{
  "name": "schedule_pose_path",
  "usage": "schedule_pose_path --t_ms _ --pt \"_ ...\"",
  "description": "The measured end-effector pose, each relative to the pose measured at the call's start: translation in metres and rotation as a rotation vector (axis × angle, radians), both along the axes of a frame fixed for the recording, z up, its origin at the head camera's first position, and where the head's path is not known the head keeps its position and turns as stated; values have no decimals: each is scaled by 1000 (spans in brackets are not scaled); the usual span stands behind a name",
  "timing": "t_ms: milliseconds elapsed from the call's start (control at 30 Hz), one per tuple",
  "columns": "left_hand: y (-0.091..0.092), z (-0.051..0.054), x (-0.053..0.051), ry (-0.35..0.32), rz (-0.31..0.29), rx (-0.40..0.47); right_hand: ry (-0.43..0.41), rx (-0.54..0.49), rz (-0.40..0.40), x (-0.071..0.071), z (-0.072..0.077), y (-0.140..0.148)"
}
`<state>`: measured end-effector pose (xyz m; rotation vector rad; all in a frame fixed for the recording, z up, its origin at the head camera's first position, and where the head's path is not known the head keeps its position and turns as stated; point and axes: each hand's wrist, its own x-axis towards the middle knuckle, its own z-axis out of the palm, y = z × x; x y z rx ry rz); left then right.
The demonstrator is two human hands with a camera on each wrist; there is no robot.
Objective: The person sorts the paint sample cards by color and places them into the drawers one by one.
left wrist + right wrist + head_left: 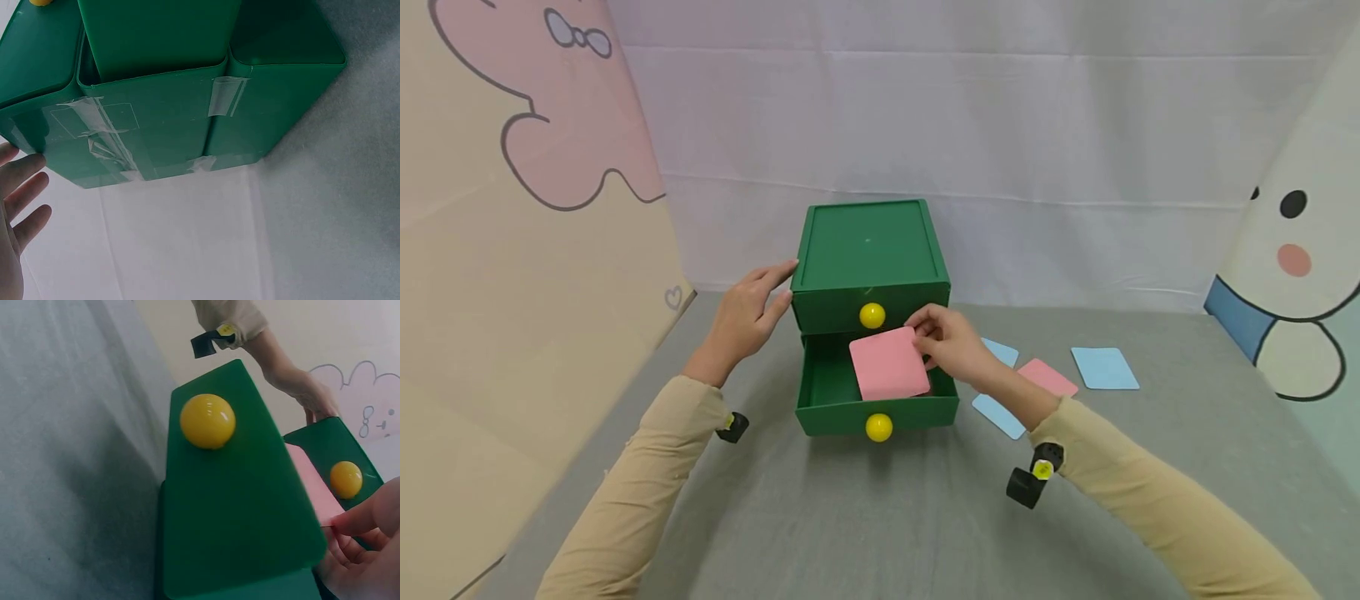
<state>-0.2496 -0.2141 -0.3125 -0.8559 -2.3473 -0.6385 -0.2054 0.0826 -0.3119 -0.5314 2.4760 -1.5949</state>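
Note:
A square pink card [891, 367] tilts over the pulled-out green drawer [823, 387], its lower edge near the drawer's front wall. My right hand [951, 343] pinches it at its right edge between thumb and fingers; the right wrist view shows this thumb [356, 515] on the card. The green drawer cabinet [868, 242] has yellow knobs on its fronts. My left hand [745, 317] touches the cabinet's upper left side with fairly straight fingers. In the left wrist view, clear tape [228, 97] runs across the cabinet's side. How much lies under the card is hidden.
Right of the cabinet, on the grey cloth, lie a blue card [1105, 368], a pink card [1048, 377] and more blue cards [998, 415], partly covered by my right forearm. A white curtain [1037, 167] hangs behind. Printed panels [550, 292] stand at both sides.

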Motion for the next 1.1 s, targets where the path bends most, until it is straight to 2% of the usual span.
schedule_pose_path --t_ms 200,400,767,1100 --pt "0 0 1 4 6 -1 -3 74 34 0 -9 -11" --pt "0 -1 1 -3 15 -4 4 181 36 -1 -12 -18" --pt "0 0 1 -8 11 -4 95 404 17 2 -13 -27" --pt "1 1 1 -9 17 -10 79 413 29 2 -11 -25"
